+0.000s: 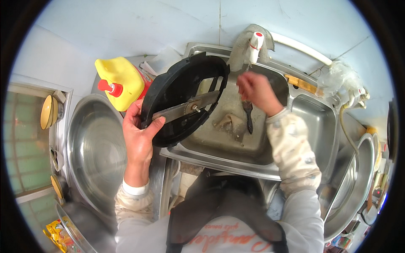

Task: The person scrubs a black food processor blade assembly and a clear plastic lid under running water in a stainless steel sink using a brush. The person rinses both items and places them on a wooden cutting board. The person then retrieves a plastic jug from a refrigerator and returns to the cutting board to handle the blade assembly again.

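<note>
My left hand (142, 129) grips the rim of a round black plastic cover (171, 76), tilted above the left side of the steel sink basin (262, 148). A flat metal bar (177, 112) with a bolt at its middle crosses the cover's inner side. My right hand (256, 91) is raised over the basin, just below the white tap (254, 47), its fingers bent and blurred; whether it holds anything cannot be told. Below it a black-handled brush (249, 118) lies in the basin, beside a crumpled wet cloth (231, 123). A little water runs from the tap.
A yellow jug with a red cap (123, 79) and a large steel bowl (98, 151) stand at the left. A grey cloth (239, 52) hangs behind the tap. To the right are a smaller basin (313, 120), a plastic bag (337, 77) and another wide metal basin (364, 183).
</note>
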A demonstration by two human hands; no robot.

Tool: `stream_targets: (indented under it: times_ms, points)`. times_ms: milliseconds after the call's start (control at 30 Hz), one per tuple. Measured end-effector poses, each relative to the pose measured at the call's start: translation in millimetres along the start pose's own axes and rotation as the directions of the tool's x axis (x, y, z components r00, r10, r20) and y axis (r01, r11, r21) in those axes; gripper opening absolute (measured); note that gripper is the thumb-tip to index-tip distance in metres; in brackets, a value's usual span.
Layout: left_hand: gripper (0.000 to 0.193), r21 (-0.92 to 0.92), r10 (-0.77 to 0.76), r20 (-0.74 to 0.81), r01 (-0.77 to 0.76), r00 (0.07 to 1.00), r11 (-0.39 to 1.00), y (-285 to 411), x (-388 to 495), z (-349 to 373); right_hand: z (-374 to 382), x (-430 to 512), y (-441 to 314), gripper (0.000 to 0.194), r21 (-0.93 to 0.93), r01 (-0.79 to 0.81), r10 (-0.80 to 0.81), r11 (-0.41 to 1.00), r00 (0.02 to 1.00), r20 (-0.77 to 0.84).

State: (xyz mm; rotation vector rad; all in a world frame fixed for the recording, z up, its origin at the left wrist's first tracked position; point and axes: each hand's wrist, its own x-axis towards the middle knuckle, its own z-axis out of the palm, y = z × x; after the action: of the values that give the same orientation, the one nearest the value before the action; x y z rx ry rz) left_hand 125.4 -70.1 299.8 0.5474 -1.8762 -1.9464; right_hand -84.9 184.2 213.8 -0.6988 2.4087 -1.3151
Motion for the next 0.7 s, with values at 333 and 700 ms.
stream_targets:
  times_ms: [333, 700]
  points:
    - [0.047, 0.03, 0.002, -0.118, 0.002, 0.993, 1.0, 9, -9, 4, 170, -19, 191, 0.04, -0.52, -0.211, 0.306, 0.828, 0.947, 0.102]
    - [0.046, -0.002, -0.024, -0.096, 0.024, 0.995, 1.0, 3, -1, 4, 149, -22, 166, 0.024, -0.613, -0.065, 0.265, 0.787, 0.934, 0.242]
